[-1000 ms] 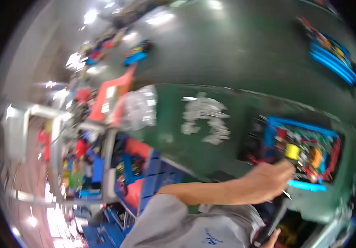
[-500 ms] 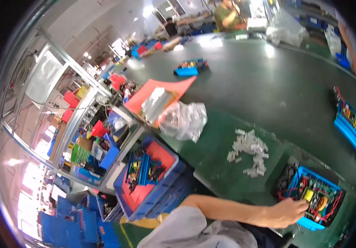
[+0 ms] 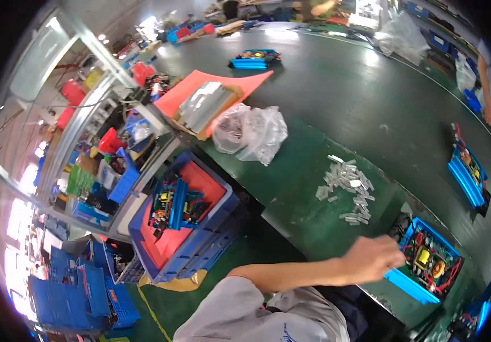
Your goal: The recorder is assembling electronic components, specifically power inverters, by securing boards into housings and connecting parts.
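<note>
My left hand (image 3: pixel 373 260) reaches across from the lower middle, blurred, with its fingers curled in. It is just off the left edge of a blue open-topped case (image 3: pixel 413 286), which holds a circuit board (image 3: pixel 428 259) with a yellow component, a copper-coloured coil and red wires. Whatever the curled fingers may hold is hidden. My right hand is out of view. Beyond the case, a loose pile of small clear plastic pieces (image 3: pixel 348 182) lies on the green work surface (image 3: pixel 291 199).
Blue crates (image 3: pixel 200 245), lined in red and holding similar electronics, are stacked left of the bench. A clear plastic bag (image 3: pixel 251 134) lies near a red sheet (image 3: pixel 200 80). More blue cases (image 3: pixel 467 176) lie on the dark belt (image 3: pixel 336 85). Another person's arm (image 3: pixel 486 91) shows far right.
My left hand has drawn back from the circuit board, up and to the left, and is now off the case. The whole view has shifted, bringing another blue unit in at lower right.
</note>
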Tool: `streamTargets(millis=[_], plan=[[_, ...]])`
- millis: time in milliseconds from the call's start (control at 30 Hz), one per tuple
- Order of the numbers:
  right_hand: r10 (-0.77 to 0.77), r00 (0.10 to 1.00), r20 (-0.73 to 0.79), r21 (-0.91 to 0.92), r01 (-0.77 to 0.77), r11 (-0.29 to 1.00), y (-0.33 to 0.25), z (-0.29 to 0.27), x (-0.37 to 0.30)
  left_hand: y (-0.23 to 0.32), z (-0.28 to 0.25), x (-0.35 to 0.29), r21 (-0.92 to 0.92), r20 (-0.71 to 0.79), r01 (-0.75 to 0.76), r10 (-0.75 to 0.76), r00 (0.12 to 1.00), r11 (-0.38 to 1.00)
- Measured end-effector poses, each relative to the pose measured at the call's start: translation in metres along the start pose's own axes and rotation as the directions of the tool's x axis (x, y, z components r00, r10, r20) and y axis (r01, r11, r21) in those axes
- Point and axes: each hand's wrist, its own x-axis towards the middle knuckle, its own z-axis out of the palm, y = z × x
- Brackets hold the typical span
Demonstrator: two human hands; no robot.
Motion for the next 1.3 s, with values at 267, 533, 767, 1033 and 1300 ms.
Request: streamTargets(millis=[267, 533, 767, 1033, 1300], plan=[[-0.490, 0.865, -0.102, -0.072, 0.485, 0.871, -0.098, -0.012, 0.035, -0.054, -0.112, -0.014, 0.299, -0.267, 0.536, -0.470, 0.841, 0.790], [-0.791, 0.609, 0.062, -0.058, 0.793, 0.606, -0.174, 0.008, 0.100, -0.076, -0.088, -0.010, 0.227, -0.106, 0.417, -0.403, 0.909, 0.880], [-0.941, 0.287, 0.182, 0.033, 0.954, 0.297, -0.257, 0.066, 0.068, -0.083, -0.163, -0.043, 0.365, -0.289, 0.451, -0.361, 0.886, 0.815], [-0.909, -0.220, 0.354, 0.575, 0.818, 0.026, -0.281, 0.134, -0.109, -0.103, -0.395, -0.097, 0.381, -0.776, 0.700, -0.202, 0.597, 0.603], [-0.889, -0.251, 0.383, 0.391, 0.916, -0.091, -0.275, 0.223, -0.154, -0.209, -0.651, -0.194, 0.315, -0.889, 0.928, -0.279, 0.362, 0.200]])
